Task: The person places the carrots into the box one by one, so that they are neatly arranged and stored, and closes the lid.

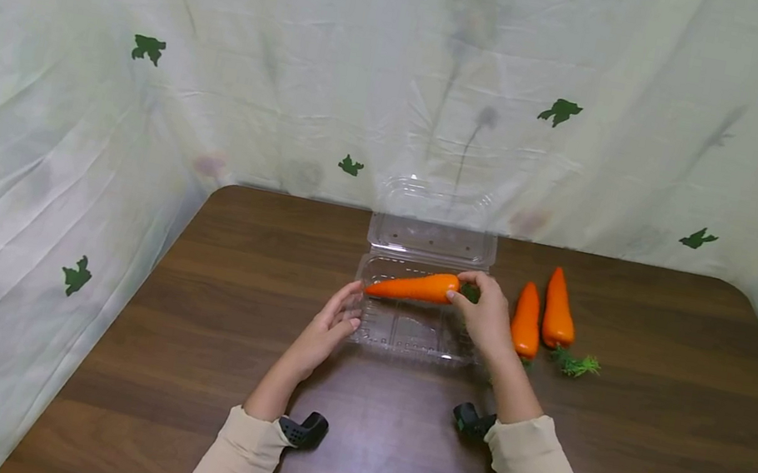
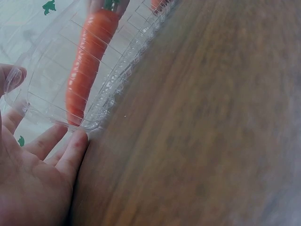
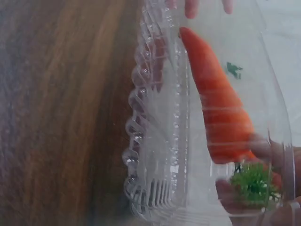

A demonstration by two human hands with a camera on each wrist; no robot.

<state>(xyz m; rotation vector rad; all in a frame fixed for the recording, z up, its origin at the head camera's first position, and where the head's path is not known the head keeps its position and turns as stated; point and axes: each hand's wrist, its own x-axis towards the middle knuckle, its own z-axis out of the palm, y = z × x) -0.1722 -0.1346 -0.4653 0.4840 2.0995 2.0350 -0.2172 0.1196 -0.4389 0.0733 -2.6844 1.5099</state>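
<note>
My right hand (image 1: 487, 315) pinches an orange carrot (image 1: 416, 286) at its thick end, beside the green leafy top (image 3: 256, 183). The carrot lies crosswise over the base of a clear plastic clamshell container (image 1: 411, 335), its tip pointing left. Through the transparent wall, the right wrist view shows thumb and fingers around the carrot's top end. My left hand (image 1: 324, 332) is at the container's left side, its fingers fairly straight and fingertips (image 2: 77, 139) touching the wall by the carrot's tip.
Two more carrots, one nearer (image 1: 526, 322) and one farther (image 1: 559, 310), lie on the brown wooden table (image 1: 215, 343) right of the container. The container's lid (image 1: 432, 237) stands open at the back, near a white leaf-patterned curtain (image 1: 346, 78).
</note>
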